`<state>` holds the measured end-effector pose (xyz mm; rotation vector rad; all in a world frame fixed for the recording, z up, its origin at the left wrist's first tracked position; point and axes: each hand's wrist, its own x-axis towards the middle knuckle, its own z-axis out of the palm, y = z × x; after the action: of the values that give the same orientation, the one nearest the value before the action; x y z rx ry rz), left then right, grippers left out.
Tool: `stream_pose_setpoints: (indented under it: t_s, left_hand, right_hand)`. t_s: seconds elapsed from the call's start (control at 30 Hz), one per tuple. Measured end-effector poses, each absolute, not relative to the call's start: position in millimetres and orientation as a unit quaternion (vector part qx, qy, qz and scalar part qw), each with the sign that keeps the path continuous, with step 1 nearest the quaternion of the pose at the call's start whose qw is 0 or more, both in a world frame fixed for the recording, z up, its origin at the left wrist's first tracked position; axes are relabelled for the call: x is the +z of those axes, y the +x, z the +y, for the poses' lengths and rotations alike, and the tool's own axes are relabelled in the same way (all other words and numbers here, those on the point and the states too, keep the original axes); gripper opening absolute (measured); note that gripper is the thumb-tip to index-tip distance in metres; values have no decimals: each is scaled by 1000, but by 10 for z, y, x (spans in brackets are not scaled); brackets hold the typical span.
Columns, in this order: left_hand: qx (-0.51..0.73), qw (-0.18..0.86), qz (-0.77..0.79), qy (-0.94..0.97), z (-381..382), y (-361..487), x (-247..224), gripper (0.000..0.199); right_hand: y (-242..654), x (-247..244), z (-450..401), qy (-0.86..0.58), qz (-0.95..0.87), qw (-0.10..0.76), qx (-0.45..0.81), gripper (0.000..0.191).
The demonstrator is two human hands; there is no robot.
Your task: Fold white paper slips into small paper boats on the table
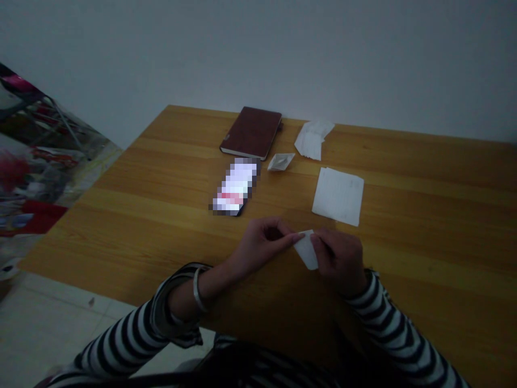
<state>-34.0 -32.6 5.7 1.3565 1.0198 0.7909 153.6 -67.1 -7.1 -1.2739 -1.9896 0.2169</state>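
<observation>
A small piece of folded white paper (306, 249) is pinched between my left hand (258, 247) and my right hand (338, 258), above the wooden table (161, 215). Its lower tip points toward me. Beyond my hands lies a flat sheet of white lined paper (337, 196). A small folded paper boat (280, 161) rests on its side near the table's middle. Behind it sits a loose stack of white paper slips (313, 139).
A dark red notebook (251, 132) lies at the far edge by the wall, with a smartphone (235, 186) with a blurred screen in front of it. Colourful plastic-wrapped items (36, 161) are heaped beyond the table's left edge, above a tiled floor (48, 328).
</observation>
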Motion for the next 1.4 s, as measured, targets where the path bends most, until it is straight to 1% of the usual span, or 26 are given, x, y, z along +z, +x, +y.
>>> stream_pose_setpoints:
  t_s: [0.13, 0.23, 0.3, 0.37, 0.43, 0.53, 0.6, 0.63, 0.7, 0.73, 0.83, 0.9, 1.1, 1.2, 1.3, 1.4]
  left_hand:
    - [362, 616, 463, 524, -304, -329, 28, 30]
    - [389, 640, 458, 479, -241, -376, 12, 40]
    - [390, 655, 454, 460, -200, -407, 5, 42]
    - [389, 663, 445, 460, -185, -411, 9, 38]
    - [393, 660, 423, 480, -204, -383, 26, 33]
    - [387, 643, 401, 525, -272, -320, 53, 31]
    - [349, 628, 416, 558, -311, -299, 54, 22]
    - [318, 619, 430, 575, -323, -299, 48, 22]
    - [281, 601, 458, 592, -330, -314, 27, 32]
    - [276, 600, 463, 592, -328, -325, 13, 32]
    - [284, 577, 475, 601, -308, -351, -19, 30]
    - [291, 571, 479, 600, -295, -350, -21, 32]
    - [304, 608, 455, 575, -282, -310, 35, 31]
    - [302, 583, 470, 590, -280, -328, 13, 28]
    - [294, 554, 474, 618, -270, -361, -35, 28]
    - [296, 572, 458, 613, -252, -367, -49, 23]
  right_hand:
    - [1513, -77, -681, -515, -762, 381, 91, 27]
    - [1580, -23, -663, -552, -717, 414, 99, 27]
    - [1657, 19, -643, -584, -672, 444, 100, 29]
    - [1719, 45, -626, -601, -645, 460, 101, 31]
    - [1729, 46, -619, -597, -652, 458, 95, 30]
    - [1643, 4, -635, -558, -702, 436, 76, 25]
    - [1559, -43, -657, -536, -733, 413, 70, 24]
    - [1522, -68, -669, -530, -744, 400, 69, 25]
    - [1466, -119, -687, -522, -757, 386, 78, 26]
    - [1447, -141, -691, -520, -759, 382, 87, 26]
    - [1414, -183, -686, -538, -743, 387, 93, 27]
    - [1395, -188, -673, -541, -737, 392, 98, 28]
    - [1326, -205, -652, -543, -724, 414, 100, 28]
    - [1300, -238, -661, -520, -740, 410, 118, 25]
    - [1297, -265, -666, -532, -734, 402, 127, 27]
    - [1305, -280, -662, -554, -712, 408, 139, 26]
